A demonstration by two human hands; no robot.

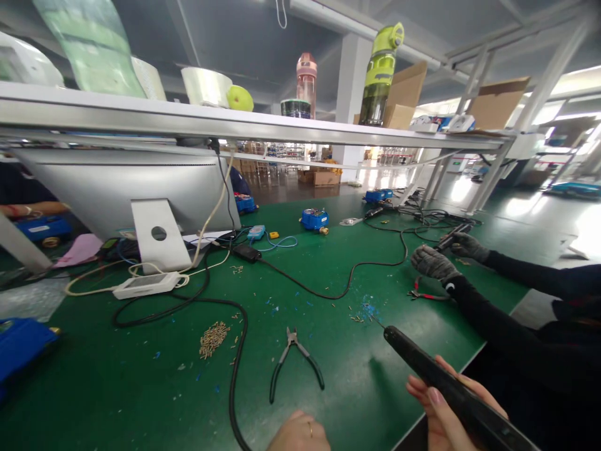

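- right hand (446,407) down at 5 o'clock, fingers curled round a black soldering iron (451,388), whose thin tip points toward 10 o'clock, just over the green table (141,388)
- left hand (299,434) barely in view at 6 o'clock, only knuckles and a ring showing, so can't tell how the fingers sit; looks like it's holding nothing
- black-handled pliers (295,363) lie flat just past the left hand, at 12 from it
- little pile of brass pins (213,338) at 9 o'clock from the pliers
- co-worker's gloved hands (434,263) at 3 o'clock, well apart
- monitor back (122,188) at 10 o'clock
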